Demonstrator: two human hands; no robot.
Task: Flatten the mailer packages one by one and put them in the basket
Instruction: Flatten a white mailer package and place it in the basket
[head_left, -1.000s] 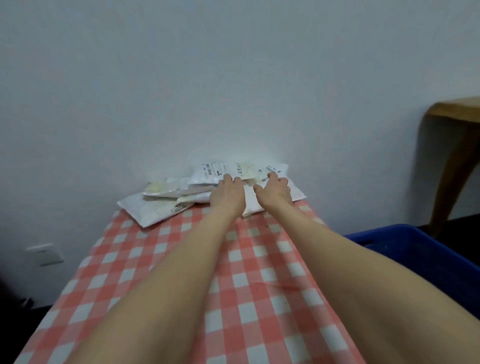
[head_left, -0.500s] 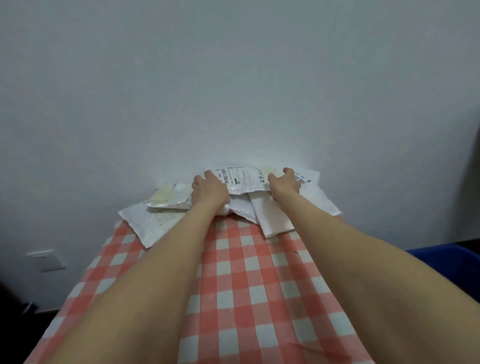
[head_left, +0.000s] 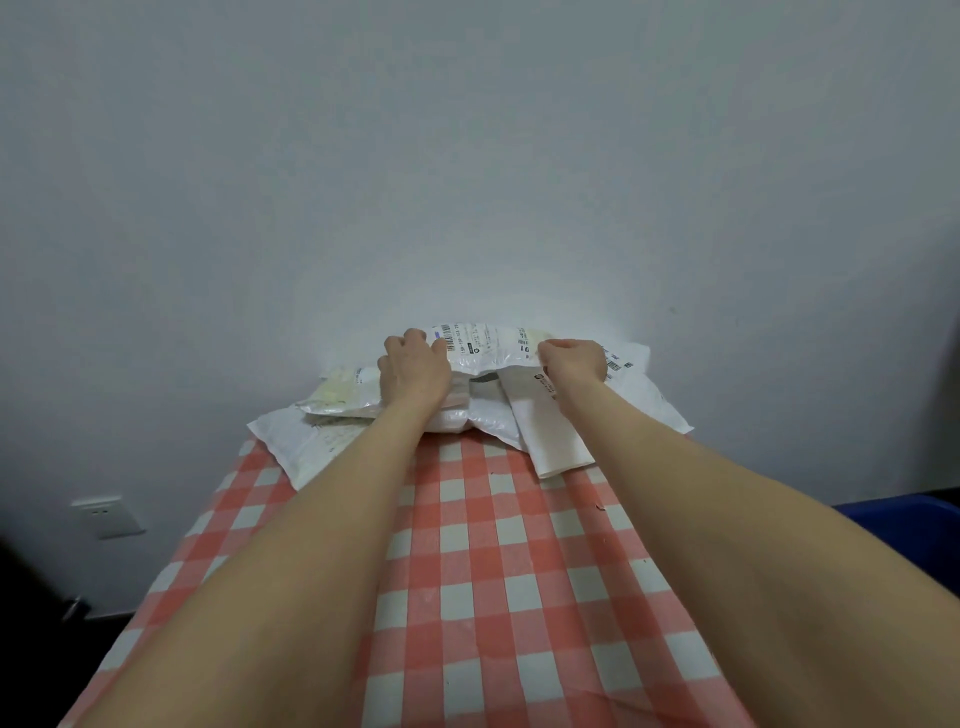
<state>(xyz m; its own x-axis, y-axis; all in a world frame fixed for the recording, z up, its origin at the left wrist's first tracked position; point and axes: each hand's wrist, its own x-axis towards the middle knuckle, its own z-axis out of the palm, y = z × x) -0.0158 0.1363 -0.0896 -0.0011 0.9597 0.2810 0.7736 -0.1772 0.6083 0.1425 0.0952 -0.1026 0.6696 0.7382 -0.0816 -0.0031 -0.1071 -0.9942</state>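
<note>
A pile of white mailer packages (head_left: 535, 436) lies at the far end of the checked table (head_left: 467, 571), against the wall. The top mailer (head_left: 485, 345), white with printed labels and barcodes, is lifted slightly off the pile. My left hand (head_left: 413, 371) grips its left end with curled fingers. My right hand (head_left: 571, 358) grips its right end. A corner of the blue basket (head_left: 893, 512) shows at the right edge, beside the table and below it.
More mailers lie under and around the held one: a yellowish one (head_left: 337, 397) at the left and a flat white one (head_left: 291, 441) hanging over the table's left edge. A wall socket (head_left: 106, 517) sits low on the left wall.
Both hands went from resting on the pile to gripping the ends of the top mailer, raising it slightly. The view swung left, so the wooden furniture left the frame.
</note>
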